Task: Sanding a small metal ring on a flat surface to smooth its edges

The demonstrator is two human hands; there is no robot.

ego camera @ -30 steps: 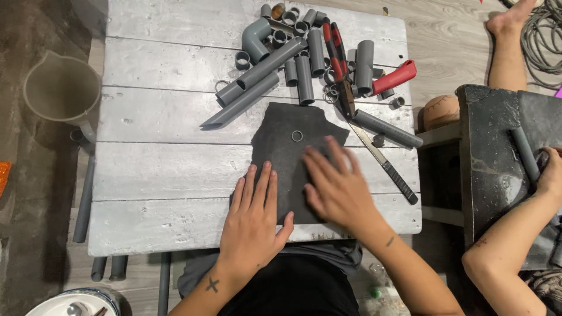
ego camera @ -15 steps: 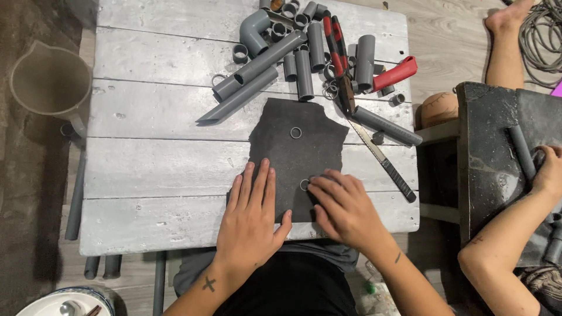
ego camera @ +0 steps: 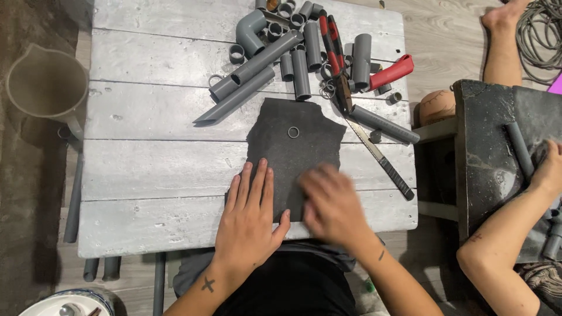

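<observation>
Whitewashed plank table (ego camera: 146,169), grey and scuffed, set on a wooden floor (ego camera: 439,41) with a dark mat along the left side. Grey plastic jug (ego camera: 47,85) just off the table's left edge; loose pipe lengths lying on the floor below that edge. Pile of grey pipe offcuts and elbows (ego camera: 293,52) heaped along the far edge, toward the far right corner, with red-handled cutters (ego camera: 333,52) and a red-handled saw (ego camera: 380,140) angled down toward the right edge. Dark rough sheet (ego camera: 293,152) spread near the middle of the near edge, a small metal ring (ego camera: 293,132) resting on its upper part. Left hand (ego camera: 249,219) pressed flat on the sheet's lower left corner, fingers straight and together, gripping nothing. Right hand (ego camera: 331,205) blurred over the sheet's lower right part, fingers bent downward against it; cannot tell whether anything sits under them. Dark block (ego camera: 486,164) beyond the right edge, carrying a pipe piece, with another person's arm (ego camera: 503,246) resting across it. Coiled cable (ego camera: 541,35) at the far right of the floor.
</observation>
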